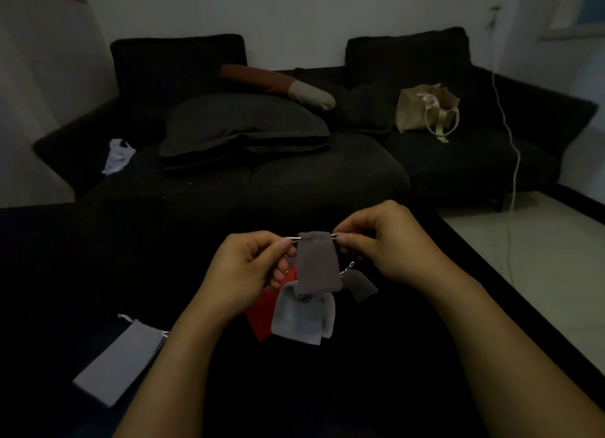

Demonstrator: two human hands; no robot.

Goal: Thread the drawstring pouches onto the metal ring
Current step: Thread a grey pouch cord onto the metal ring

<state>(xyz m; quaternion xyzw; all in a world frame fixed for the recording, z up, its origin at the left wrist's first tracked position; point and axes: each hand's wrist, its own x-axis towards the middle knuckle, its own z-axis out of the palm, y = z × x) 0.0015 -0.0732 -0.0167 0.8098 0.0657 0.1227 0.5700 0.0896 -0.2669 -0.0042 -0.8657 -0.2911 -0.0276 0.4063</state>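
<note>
Head view: left hand (pixel 244 267), right hand (pixel 386 241) pinch dark grey pouch (pixel 317 262) drawstrings; contents unseen.

A dark grey pouch (pixel 317 263) is held up by its strings, pinched by the left hand (pixel 248 267) and the right hand (pixel 389 244) over a black table (pixel 98 257).

Grey pouch (pixel 121 360) on black table (pixel 65 257)

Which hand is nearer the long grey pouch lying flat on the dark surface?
Left. The left hand is up and right of the long grey pouch; the right hand is farther right.
</note>
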